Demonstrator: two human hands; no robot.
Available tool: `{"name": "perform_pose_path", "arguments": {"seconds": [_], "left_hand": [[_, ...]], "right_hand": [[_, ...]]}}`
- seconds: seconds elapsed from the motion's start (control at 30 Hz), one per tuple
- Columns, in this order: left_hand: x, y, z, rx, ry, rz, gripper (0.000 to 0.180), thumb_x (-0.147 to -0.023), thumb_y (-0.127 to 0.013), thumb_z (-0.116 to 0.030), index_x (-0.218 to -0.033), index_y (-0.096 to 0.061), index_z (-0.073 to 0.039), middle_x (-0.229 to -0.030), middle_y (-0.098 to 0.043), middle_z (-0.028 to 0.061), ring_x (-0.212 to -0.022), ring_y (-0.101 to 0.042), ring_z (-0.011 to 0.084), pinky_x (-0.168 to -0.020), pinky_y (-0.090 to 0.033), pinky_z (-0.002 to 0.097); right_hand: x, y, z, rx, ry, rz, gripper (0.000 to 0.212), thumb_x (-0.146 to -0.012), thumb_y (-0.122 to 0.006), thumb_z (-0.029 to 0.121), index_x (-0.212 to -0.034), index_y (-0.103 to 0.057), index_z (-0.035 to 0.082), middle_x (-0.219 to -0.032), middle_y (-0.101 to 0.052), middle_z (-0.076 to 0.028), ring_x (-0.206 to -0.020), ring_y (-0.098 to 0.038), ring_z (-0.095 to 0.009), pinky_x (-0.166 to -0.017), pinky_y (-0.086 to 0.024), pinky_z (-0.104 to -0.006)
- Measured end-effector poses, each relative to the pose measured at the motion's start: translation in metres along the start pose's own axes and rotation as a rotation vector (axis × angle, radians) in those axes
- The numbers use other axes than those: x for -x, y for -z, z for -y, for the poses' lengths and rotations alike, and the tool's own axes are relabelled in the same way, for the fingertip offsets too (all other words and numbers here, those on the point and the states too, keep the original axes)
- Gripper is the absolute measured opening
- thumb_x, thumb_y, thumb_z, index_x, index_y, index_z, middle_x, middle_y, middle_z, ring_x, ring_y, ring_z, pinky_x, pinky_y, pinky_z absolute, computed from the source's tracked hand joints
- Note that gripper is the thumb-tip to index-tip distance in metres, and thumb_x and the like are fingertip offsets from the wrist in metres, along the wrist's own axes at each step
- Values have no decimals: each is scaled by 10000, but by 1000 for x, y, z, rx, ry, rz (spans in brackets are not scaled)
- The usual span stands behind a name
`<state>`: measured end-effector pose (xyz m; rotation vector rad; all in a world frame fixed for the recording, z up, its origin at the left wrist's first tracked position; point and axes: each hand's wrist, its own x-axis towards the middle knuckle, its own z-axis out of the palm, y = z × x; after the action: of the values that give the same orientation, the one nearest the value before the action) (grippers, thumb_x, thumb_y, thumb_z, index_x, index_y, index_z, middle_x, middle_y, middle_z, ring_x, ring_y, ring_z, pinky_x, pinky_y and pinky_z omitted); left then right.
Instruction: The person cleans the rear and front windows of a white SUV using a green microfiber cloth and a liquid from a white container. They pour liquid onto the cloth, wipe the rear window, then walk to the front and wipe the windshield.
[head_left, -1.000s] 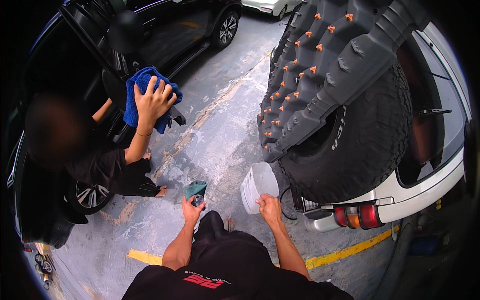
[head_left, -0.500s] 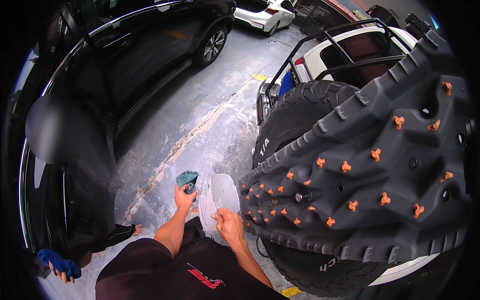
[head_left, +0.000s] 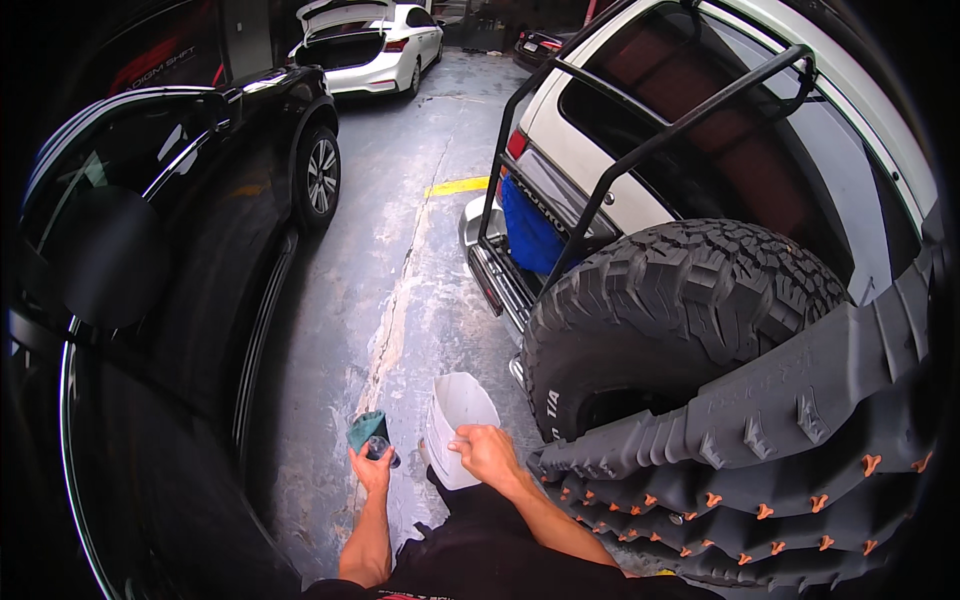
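Note:
My left hand (head_left: 371,472) is closed around a small dark bottle with a clear cap (head_left: 378,447), its fingers also against a teal-green cloth (head_left: 364,430). What the bottle contains cannot be seen. To its right, my right hand (head_left: 488,457) grips the side of a white plastic tub (head_left: 464,404), fingers over its wall. The tub tilts with its open mouth facing up and away from me. Its lower part is partly hidden by my hand and my dark clothing.
A black car (head_left: 190,290) stands close on my left. At right, a white off-road vehicle (head_left: 600,130) carries a black tube rack (head_left: 655,150), a large spare tyre (head_left: 690,290) and dark traction boards with orange knobs (head_left: 760,480). Ahead, a white car (head_left: 375,50) has its boot raised.
My view has swung up and forward, bringing the white car and the spare tyre further into sight. Both hands still hold the same things. The person with a blue cloth has left the picture.

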<state>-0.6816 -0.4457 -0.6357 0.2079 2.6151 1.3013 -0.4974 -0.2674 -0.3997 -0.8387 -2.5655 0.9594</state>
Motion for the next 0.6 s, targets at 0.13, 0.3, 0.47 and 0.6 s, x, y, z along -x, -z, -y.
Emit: {"name": "perform_pose_path", "arguments": {"seconds": [0.13, 0.3, 0.47, 0.6], "left_hand": [[-94, -8, 7, 11, -28, -14, 781, -614, -976, -376, -1225, -711, 31, -1517, -394, 407, -1429, -413, 486, -1220, -317, 479], [-222, 17, 6, -73, 37, 34, 759, -583, -988, -367, -1182, -733, 23, -1491, -434, 401, -1438, -410, 455, -1222, -314, 489], [-329, 66, -1, -124, -38, -75, 751, -574, -994, -326, -1176, -734, 40, -1454, -492, 384, -1407, -446, 450, -1222, -317, 450], [-411, 100, -19, -3, -161, 255, 579, -816, -813, -22, -1346, -585, 36, -1086, -726, 165, -863, -686, 333, -859, -574, 419]], "right_hand": [[-82, -19, -5, 57, -77, 35, 225, -907, -722, 253, -863, -693, 34, -775, -680, -235, -821, -672, -462, -708, -513, -545], [-199, -45, -5, 93, -146, 21, 218, -905, -736, 254, -869, -708, 41, -775, -698, -225, -815, -695, -446, -721, -526, -550], [-306, -64, 17, 89, -252, 51, 225, -902, -741, 265, -924, -735, 41, -837, -713, -242, -863, -705, -438, -772, -535, -545], [-366, -69, 35, 26, -282, -14, 246, -902, -738, 263, -1011, -761, 44, -904, -727, -251, -903, -713, -430, -809, -540, -531]]}}
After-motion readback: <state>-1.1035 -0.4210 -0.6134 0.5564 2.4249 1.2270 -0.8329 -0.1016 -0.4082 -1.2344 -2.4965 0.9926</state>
